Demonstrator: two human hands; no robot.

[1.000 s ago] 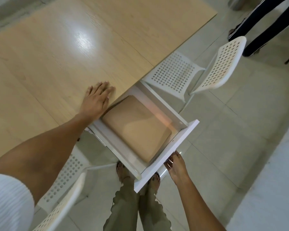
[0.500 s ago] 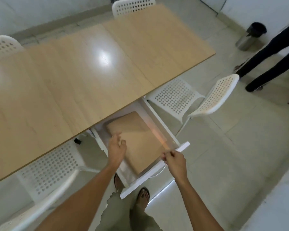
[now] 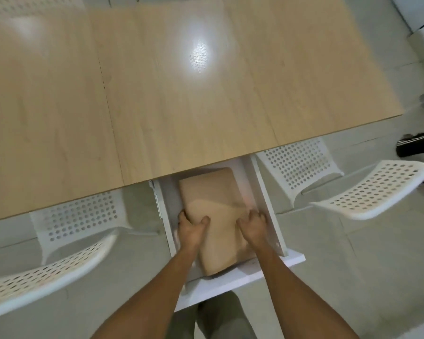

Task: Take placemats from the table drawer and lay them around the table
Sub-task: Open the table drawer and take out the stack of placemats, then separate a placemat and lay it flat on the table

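Pale grey tiled floor (image 3: 353, 277) all round, w/ a long light-wood laminate table top (image 3: 181, 94) filling the upper 2/3 of the frame, big glare spot near the top centre. White drawer (image 3: 235, 277) is pulled out from under the table's near edge, lower centre of frame, its front panel angled toward the bottom.

Inside the drawer sits a stack of tan rectangular placemats (image 3: 213, 189) w/ rounded corners, far end just under the table edge. Left hand (image 3: 191, 228) is clamped on the left edge of the top mat, thumb on top, fingers curled under it afaict. Right hand (image 3: 251, 223) is curled down on the right side of the stack, next to the drawer's right wall; knuckles up, so it looks like a grip on the mat edge, but the fingertips are hidden. Top mat looks a bit raised/buckled between the hands; blurry tho.

White perforated plastic chair (image 3: 71, 231) at lower left, another white perforated chair (image 3: 340, 182) at right, both tucked near the table. Someone's dark trouser leg w/ stripes (image 3: 416, 143) at the far right edge.
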